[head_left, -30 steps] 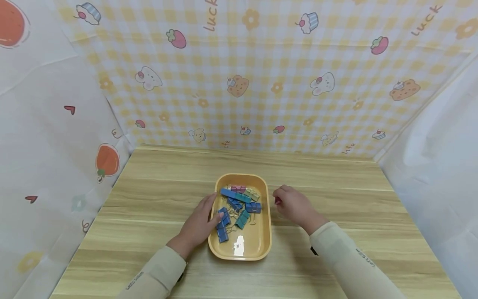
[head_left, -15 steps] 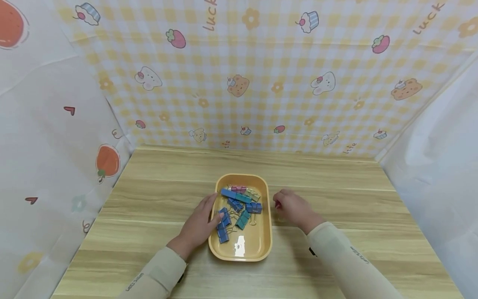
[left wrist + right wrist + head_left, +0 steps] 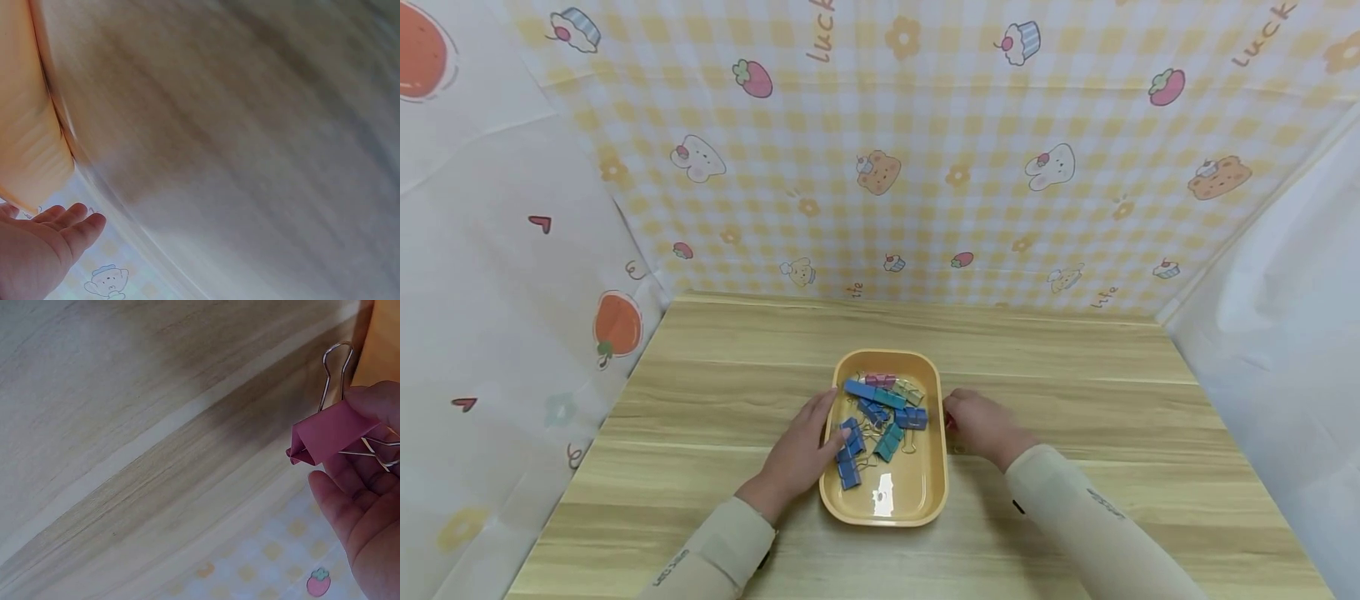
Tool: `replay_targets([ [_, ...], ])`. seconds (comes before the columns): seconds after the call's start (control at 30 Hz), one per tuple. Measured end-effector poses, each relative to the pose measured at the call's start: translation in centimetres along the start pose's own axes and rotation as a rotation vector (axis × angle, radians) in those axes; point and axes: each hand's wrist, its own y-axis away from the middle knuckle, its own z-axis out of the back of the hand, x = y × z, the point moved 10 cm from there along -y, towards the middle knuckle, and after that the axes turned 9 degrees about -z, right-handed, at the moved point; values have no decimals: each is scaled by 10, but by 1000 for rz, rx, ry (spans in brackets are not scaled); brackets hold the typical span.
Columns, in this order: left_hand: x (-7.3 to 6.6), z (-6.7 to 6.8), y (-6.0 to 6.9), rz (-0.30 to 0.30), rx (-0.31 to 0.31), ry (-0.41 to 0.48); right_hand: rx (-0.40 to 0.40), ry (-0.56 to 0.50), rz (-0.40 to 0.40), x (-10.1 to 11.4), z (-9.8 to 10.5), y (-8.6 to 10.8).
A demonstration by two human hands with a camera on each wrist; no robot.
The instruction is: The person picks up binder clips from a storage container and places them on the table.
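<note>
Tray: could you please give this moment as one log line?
Left hand: thumb over tray rim | Right hand: holds pink clip right of tray | Tray: on table | Inside: blue, teal, pink, yellow clips

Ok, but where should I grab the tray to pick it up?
Hold the tray by its long sides, probably, with one hand coming from each side. It's longer than wide, so gripping across the narrower width should be easiest. The left hand holds one side; the right hand has a pink clip.
</note>
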Motion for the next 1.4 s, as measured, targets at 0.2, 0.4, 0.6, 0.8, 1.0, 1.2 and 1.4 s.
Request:
replay_targets([
  [0.2, 1, 0, 0, -2, -5, -5, 20, 20, -11, 4, -2, -2],
  [0.4, 1, -1, 0, -1, -9, -8, 22, 30, -8, 6, -3, -2],
  [0.6, 1, 0, 0, -4, -13, -5, 27, 37, -10, 4, -6, -5],
  [0.8, 1, -1, 0, -3, -11, 0, 46, 35, -15, 2, -10, -7],
  [1.0, 1, 0, 0, -4, -13, 6, 51, 58, -10, 1, -13, -8],
  [1.2, 1, -1, 0, 4, -11, 14, 48, 50, -13, 1, -13, -8],
  [1.4, -1, 0, 1, 4, -11, 17, 74, 69, -43, -1, -17, -8],
])
